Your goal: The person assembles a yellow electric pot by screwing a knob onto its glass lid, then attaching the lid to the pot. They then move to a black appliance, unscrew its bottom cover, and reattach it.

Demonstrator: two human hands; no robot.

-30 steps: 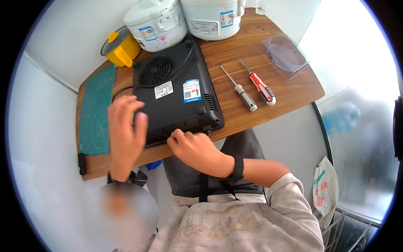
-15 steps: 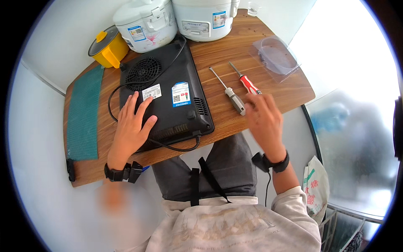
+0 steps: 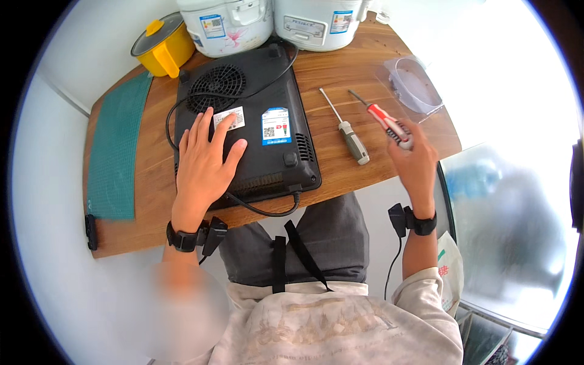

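Observation:
A black induction cooker [image 3: 258, 163] lies upside down, its round fan grille and stickers facing up. My left hand [image 3: 207, 155] rests flat on its underside with fingers spread, touching a small white label. At the right, my right hand [image 3: 415, 159] is closed round the handle end of a red-and-white screwdriver [image 3: 383, 117], whose shaft points away and to the left. Beside it, a grey-handled screwdriver [image 3: 353, 143] lies on the table. The cooker's black power cord [image 3: 267, 213] loops off the front edge and back over the grille.
Two white rice cookers [image 3: 234, 36] and a yellow pot [image 3: 165, 52] stand at the back of the wooden table [image 3: 340, 67]. A green cutting mat [image 3: 115, 152] lies at left. A clear plastic container [image 3: 417, 88] sits at the far right. The table's front edge is near my lap.
My right hand has taken hold of the red-and-white screwdriver and moved it a little to the right. My left hand still rests on the cooker. The whole view has shifted slightly.

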